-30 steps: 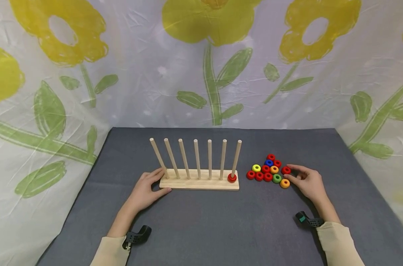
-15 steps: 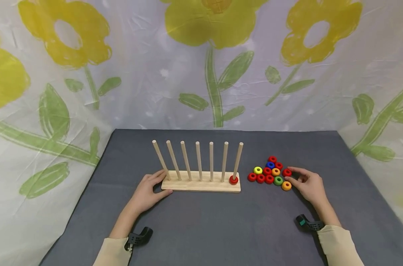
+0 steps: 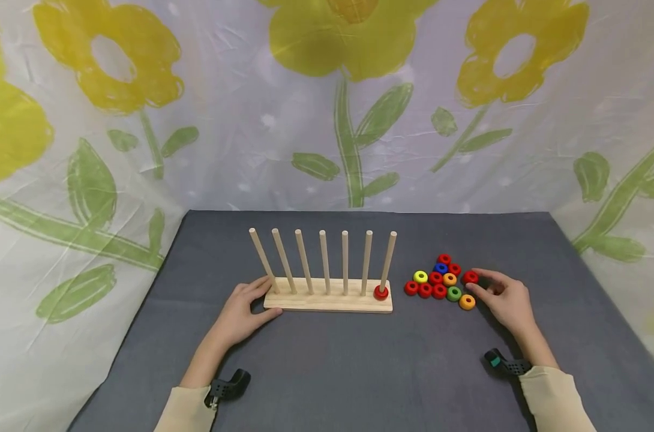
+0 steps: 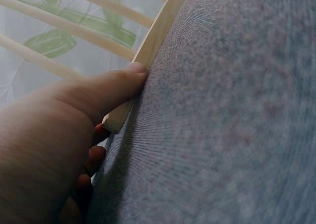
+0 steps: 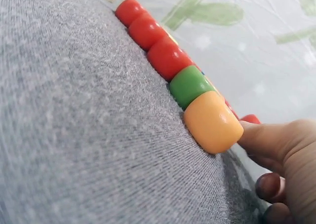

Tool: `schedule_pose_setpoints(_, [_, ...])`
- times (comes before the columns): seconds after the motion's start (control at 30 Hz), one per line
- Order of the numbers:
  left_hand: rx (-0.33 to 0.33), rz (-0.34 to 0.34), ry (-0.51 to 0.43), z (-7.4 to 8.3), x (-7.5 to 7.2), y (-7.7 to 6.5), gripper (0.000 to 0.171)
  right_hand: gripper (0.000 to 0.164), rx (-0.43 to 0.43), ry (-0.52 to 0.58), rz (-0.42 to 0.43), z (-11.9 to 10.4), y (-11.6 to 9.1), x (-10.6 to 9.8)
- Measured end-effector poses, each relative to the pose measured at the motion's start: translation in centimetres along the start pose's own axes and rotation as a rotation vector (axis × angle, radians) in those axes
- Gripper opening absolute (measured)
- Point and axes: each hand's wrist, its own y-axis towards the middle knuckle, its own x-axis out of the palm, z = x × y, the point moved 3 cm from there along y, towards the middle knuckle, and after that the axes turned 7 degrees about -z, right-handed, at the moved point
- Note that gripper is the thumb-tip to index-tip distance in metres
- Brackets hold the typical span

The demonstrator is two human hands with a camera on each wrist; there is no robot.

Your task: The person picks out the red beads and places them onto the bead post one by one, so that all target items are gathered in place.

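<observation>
A wooden peg stand [image 3: 327, 303] with several upright rods lies in the middle of the dark tabletop in the head view. One red ring [image 3: 381, 293] sits at the foot of its rightmost rod. My left hand [image 3: 243, 315] grips the stand's left end; in the left wrist view the thumb [image 4: 126, 80] presses the base's front edge. Right of the stand, my right hand [image 3: 506, 302] pinches a red ring [image 3: 470, 276] between thumb and forefinger, at the right side of a loose cluster. In the right wrist view that ring [image 5: 250, 118] is mostly hidden.
The cluster of beads holds several red rings [image 3: 425, 290], a yellow ring [image 3: 420, 276], a blue ring [image 3: 441, 268], a green ring [image 3: 453, 293] and two orange ones, the nearer orange ring [image 3: 467, 302] close to my right thumb. A flowered cloth [image 3: 224, 120] hangs behind.
The red ring in my right fingers has shifted slightly up and right, away from the cluster. My left hand keeps its hold on the stand. The head view has tilted a little.
</observation>
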Motion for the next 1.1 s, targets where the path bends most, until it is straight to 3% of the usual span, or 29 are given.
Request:
schedule_pose_setpoints(0.43, [0.001, 0.006, 0.01, 0.1, -0.2, 0.1, 0.075, 0.041, -0.042, -0.01, 0.106, -2.4, 0.3, -1.9])
schedule_pose_setpoints(0.83, [-0.008, 0.002, 0.004, 0.1, 0.0, 0.1, 0.076, 0.041, -0.06, 0.052, 0.111, -4.7, 0.6, -2.6])
schedule_pose_setpoints(1.1, [-0.012, 0.006, 0.011, 0.0, 0.1, 0.1, 0.075, 0.042, -0.131, 0.057, 0.128, -6.2, 1.0, -2.8])
